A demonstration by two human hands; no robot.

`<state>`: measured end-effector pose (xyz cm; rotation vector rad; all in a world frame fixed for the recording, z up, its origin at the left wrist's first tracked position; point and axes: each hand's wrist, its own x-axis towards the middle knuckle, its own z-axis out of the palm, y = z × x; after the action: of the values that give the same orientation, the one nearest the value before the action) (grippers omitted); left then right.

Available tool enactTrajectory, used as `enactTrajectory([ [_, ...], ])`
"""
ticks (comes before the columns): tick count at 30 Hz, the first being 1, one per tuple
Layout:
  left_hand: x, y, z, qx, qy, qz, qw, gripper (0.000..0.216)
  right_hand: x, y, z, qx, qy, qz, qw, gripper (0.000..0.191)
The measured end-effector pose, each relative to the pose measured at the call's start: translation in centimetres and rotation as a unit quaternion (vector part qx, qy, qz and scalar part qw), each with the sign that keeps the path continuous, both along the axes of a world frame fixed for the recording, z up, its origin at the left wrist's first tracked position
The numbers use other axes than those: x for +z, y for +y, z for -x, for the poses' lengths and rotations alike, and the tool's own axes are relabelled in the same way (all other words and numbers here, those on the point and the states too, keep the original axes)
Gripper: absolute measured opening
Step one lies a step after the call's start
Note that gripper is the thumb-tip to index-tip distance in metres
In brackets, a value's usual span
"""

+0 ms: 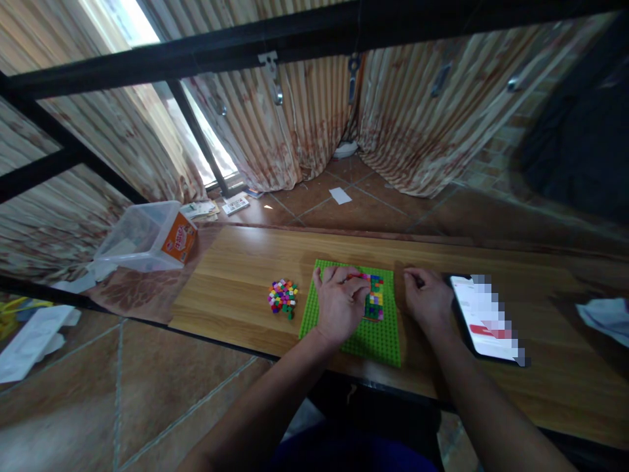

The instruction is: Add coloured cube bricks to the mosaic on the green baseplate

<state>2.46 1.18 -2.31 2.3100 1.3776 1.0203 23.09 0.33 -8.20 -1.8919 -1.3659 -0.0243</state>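
Observation:
A green studded baseplate (pixel 378 347) lies on the wooden table, with a block of small coloured bricks (pixel 376 298) set on it. My left hand (pixel 341 303) is over the plate, thumb and forefinger pinched together at the left side of that block; whatever is between the fingertips is too small to make out. To the right of the plate, my right hand (pixel 427 295) rests by the tabletop with its fingers curled in, and nothing shows in them. A pile of loose coloured bricks (pixel 283 296) lies left of the plate.
A phone (pixel 484 318) with a lit screen lies right of my right hand. White cloth or paper (pixel 607 318) is at the table's right end. A clear plastic bin (pixel 142 236) with an orange label stands beyond the left end. Dark metal bars (pixel 196 56) cross behind the table.

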Motion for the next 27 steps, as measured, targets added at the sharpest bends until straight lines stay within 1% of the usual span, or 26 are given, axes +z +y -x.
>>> enactTrajectory([
  [2,-0.19,-0.02,-0.11,0.008,-0.001,-0.005,1.0,0.009,-0.11,0.0,-0.06,0.001,-0.004,-0.002,1.0,0.029],
  [5,-0.51,-0.08,-0.12,0.006,0.011,-0.026,1.0,0.012,-0.25,0.02,-0.15,0.004,-0.01,-0.007,1.0,0.029],
  [8,-0.69,-0.18,0.11,-0.015,0.034,-0.056,0.998,0.017,-0.3,0.04,-0.2,0.004,-0.013,-0.009,1.0,0.027],
  [15,-0.57,-0.58,0.58,-0.054,0.106,-0.102,0.988,0.017,-0.28,0.02,-0.19,0.005,-0.017,-0.007,1.0,0.028],
  [21,-0.61,-0.58,0.52,-0.069,0.138,-0.118,0.981,0.018,-0.3,-0.04,-0.18,0.001,-0.021,-0.004,1.0,0.027],
  [24,-0.28,-0.59,0.47,-0.079,0.153,-0.116,0.978,0.018,-0.42,-0.06,-0.29,-0.003,-0.028,0.007,1.0,0.029],
  [27,0.16,-0.84,0.42,-0.073,0.166,-0.101,0.978,0.019,-0.58,-0.06,-0.46,-0.006,-0.031,0.012,0.999,0.03],
])
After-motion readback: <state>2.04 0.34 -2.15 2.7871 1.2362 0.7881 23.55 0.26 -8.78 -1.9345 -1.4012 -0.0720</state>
